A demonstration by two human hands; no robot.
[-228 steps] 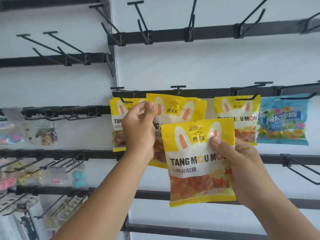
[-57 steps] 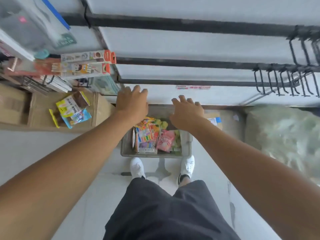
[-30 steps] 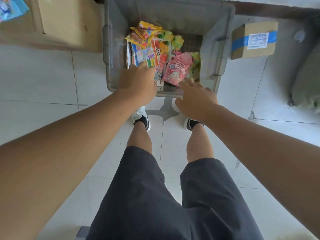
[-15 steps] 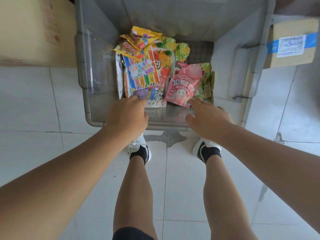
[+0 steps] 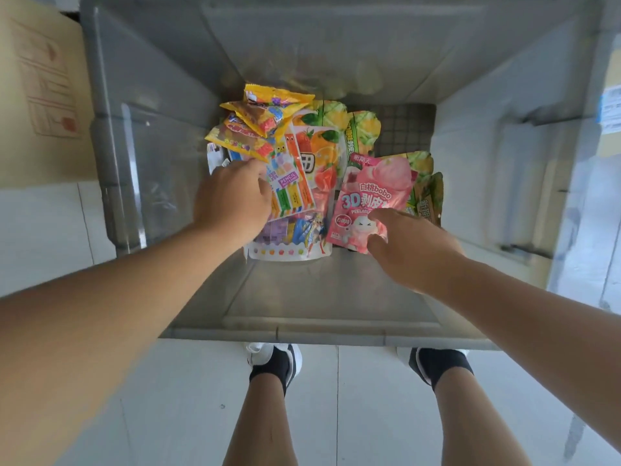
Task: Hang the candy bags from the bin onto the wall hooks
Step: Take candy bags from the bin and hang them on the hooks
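Note:
A grey plastic bin (image 5: 111, 169) stands on the floor below me with several candy bags piled at its far middle. My left hand (image 5: 232, 200) reaches into the bin, fingers spread on the left side of the pile, over a striped pencil-candy bag (image 5: 292, 190). My right hand (image 5: 403, 243) hovers with fingers apart on the lower edge of a pink peach 3D gummy bag (image 5: 373, 190). Yellow bags (image 5: 265, 116) lie at the top of the pile, green ones (image 5: 363, 132) behind the pink bag. Neither hand has closed on a bag. No wall hooks are in view.
A cardboard box (image 5: 40, 89) stands left of the bin, and another box with a blue-striped label (image 5: 610, 109) to its right. My feet in white shoes (image 5: 272, 361) are right in front of the bin's near rim, on white floor tiles.
I turned from the hooks with the yellow bags down to the bin. Over the last second both hands went from above the near rim down into the bin, onto the pile.

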